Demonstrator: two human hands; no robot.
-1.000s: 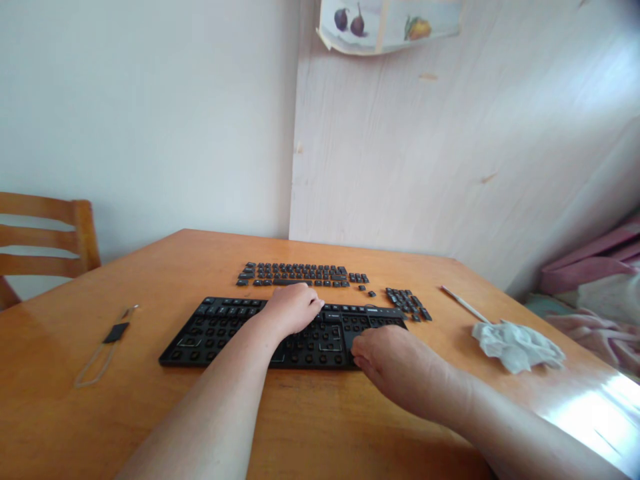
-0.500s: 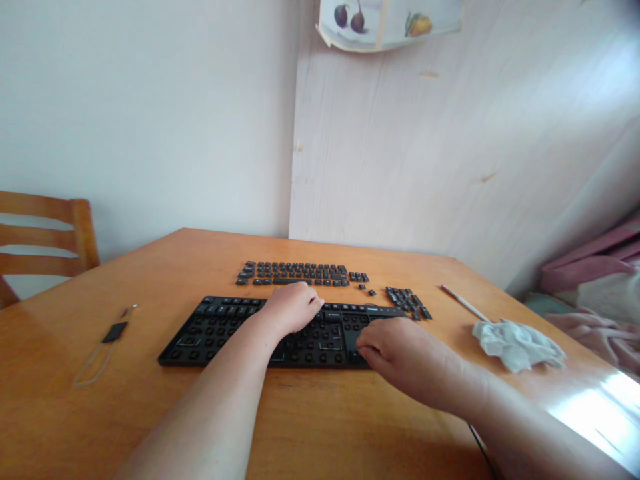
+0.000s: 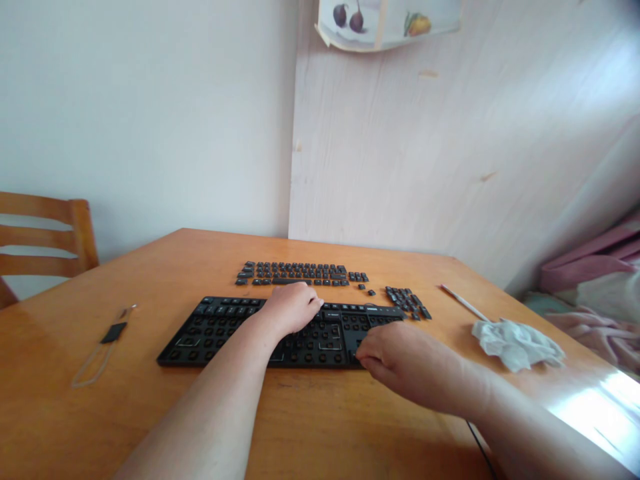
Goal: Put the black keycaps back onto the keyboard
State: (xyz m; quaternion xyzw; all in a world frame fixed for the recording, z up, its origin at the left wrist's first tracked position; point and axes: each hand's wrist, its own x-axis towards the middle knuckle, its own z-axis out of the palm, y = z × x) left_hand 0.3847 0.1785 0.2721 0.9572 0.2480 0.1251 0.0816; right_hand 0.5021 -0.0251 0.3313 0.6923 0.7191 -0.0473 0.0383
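Observation:
A black keyboard (image 3: 220,330) with its keycaps taken off lies on the wooden table (image 3: 325,427). My left hand (image 3: 293,308) rests on its upper middle with the fingers curled under, pressing on the frame. My right hand (image 3: 405,357) covers the keyboard's right end, its fingers bunched together at the front edge; what they pinch is hidden. Behind the keyboard the loose keycaps (image 3: 295,272) are laid out in rows, with a smaller group of keycaps (image 3: 407,300) to the right.
A crumpled grey tissue (image 3: 517,343) and a thin white stick (image 3: 465,303) lie at the right. A wire tool with a black grip (image 3: 107,340) lies at the left. A wooden chair (image 3: 47,233) stands beyond the table's left corner. A black cable (image 3: 480,447) runs under my right forearm.
My right hand has shifted slightly right and up along the keyboard's front edge. The keyboard has slid a little to the left. My left hand has stayed in place.

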